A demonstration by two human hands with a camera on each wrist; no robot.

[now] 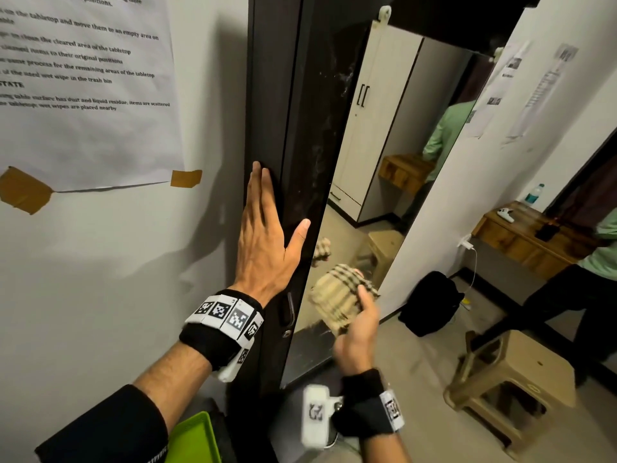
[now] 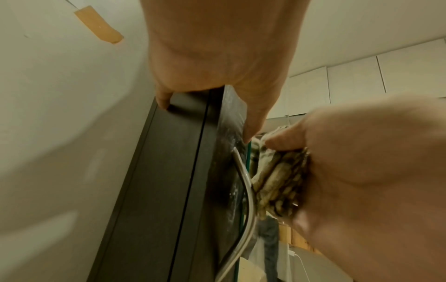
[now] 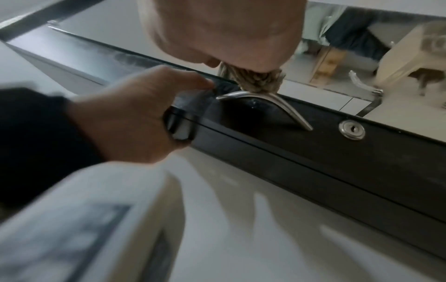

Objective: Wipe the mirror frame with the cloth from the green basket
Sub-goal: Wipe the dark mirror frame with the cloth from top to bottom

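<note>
A tall mirror (image 1: 394, 135) stands in a dark, dusty frame (image 1: 314, 135) on a wardrobe door. My left hand (image 1: 267, 235) lies flat on the frame's left edge, fingers straight and pointing up, thumb spread toward the glass. My right hand (image 1: 359, 324) grips a bunched beige checked cloth (image 1: 337, 299), holding it in front of the lower part of the mirror, close to the frame's inner edge. In the right wrist view the cloth (image 3: 253, 80) sits just above the curved metal door handle (image 3: 265, 103). A corner of the green basket (image 1: 195, 436) shows at the bottom.
A printed sheet (image 1: 83, 78) is taped to the wall at left. A keyhole (image 3: 351, 130) sits beside the handle. A beige plastic stool (image 1: 514, 392), a black backpack (image 1: 430, 302) and a wooden shelf (image 1: 527, 235) stand at right, with another person's leg (image 1: 561, 295) near them.
</note>
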